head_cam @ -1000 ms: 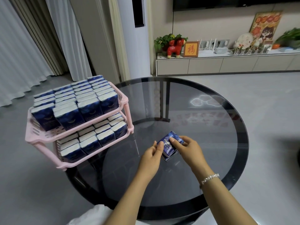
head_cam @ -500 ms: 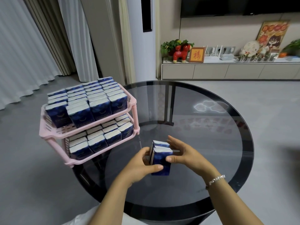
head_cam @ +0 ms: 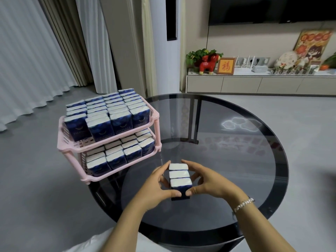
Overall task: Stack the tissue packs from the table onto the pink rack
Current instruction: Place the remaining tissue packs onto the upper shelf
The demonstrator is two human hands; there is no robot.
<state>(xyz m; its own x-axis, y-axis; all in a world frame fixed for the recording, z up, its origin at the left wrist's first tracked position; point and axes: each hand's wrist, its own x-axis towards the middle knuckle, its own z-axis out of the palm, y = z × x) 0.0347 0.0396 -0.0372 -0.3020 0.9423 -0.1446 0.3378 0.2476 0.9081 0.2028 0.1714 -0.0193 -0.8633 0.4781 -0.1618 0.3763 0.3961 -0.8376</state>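
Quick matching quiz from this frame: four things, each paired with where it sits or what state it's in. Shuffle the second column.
Things
1. three blue-and-white tissue packs in a row
2. pink plastic two-tier rack
3. red animal figurine
4. silver bead bracelet

Places or states
A. on the long pale cabinet by the wall
B. on the right wrist
C. pressed together between both hands, above the round dark glass table
D. at the table's left edge, both tiers holding packs

Pairs: 1-C, 2-D, 3-A, 4-B
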